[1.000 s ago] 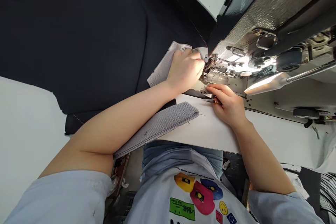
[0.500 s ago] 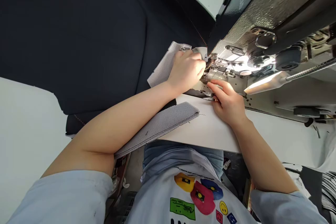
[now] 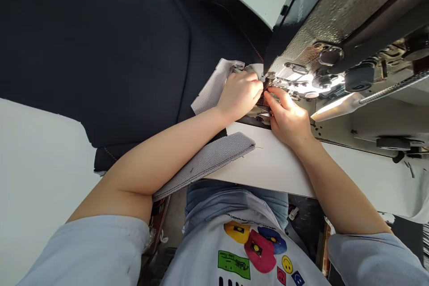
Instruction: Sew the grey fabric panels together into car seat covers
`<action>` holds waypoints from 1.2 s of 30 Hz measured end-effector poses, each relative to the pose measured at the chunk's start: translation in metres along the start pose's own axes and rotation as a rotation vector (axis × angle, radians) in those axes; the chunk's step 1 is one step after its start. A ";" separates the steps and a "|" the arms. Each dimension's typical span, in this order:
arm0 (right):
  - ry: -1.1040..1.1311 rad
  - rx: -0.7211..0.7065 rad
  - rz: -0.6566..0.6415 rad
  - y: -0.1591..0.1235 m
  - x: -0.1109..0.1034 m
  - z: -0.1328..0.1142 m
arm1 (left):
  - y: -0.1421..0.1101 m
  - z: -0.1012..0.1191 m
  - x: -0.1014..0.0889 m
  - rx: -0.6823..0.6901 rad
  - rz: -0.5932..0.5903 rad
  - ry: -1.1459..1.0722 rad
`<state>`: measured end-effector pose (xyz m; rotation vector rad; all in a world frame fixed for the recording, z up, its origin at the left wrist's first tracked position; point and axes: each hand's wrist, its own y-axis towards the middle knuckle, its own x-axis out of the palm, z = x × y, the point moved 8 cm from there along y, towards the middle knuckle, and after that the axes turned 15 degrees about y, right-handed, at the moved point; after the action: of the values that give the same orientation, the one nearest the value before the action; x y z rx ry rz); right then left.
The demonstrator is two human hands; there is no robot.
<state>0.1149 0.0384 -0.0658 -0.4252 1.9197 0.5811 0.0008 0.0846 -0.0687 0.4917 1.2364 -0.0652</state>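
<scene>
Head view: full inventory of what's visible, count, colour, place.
sewing machine: 1, dark metal head with lit needle area, upper right.
black fabric panel: 1, black with faint stitch lines, spread across upper left.
grey mesh piece: 1, light grey, under the left hand beside the needle area.
grey mesh strip: 1, grey, lying over the table's near edge under the left forearm.
table: 1, white, centre to right.
left hand: 1, fingers curled, at the needle area on the mesh piece.
right hand: 1, fingertips at the needle area, meeting the left hand.
</scene>
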 end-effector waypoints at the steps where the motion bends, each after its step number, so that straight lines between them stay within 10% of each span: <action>1: 0.000 0.000 -0.002 0.000 0.000 -0.001 | 0.000 0.000 0.000 0.006 0.003 0.009; 15: 0.504 -0.140 -0.078 -0.056 -0.006 -0.023 | -0.019 -0.012 -0.038 -0.046 0.229 -0.263; 20: 0.723 0.038 0.124 -0.079 -0.019 0.000 | -0.015 -0.011 -0.034 -0.034 0.042 -0.119; 28: 0.244 0.306 0.087 -0.062 -0.021 0.007 | -0.051 0.031 -0.022 0.208 -0.390 0.486; 36: -0.121 0.268 0.012 -0.017 -0.012 -0.006 | -0.064 0.044 -0.016 0.254 -0.401 0.611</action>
<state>0.1246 0.0215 -0.0568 -0.2025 1.8528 0.3418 0.0149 0.0067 -0.0640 0.4920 1.9298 -0.4422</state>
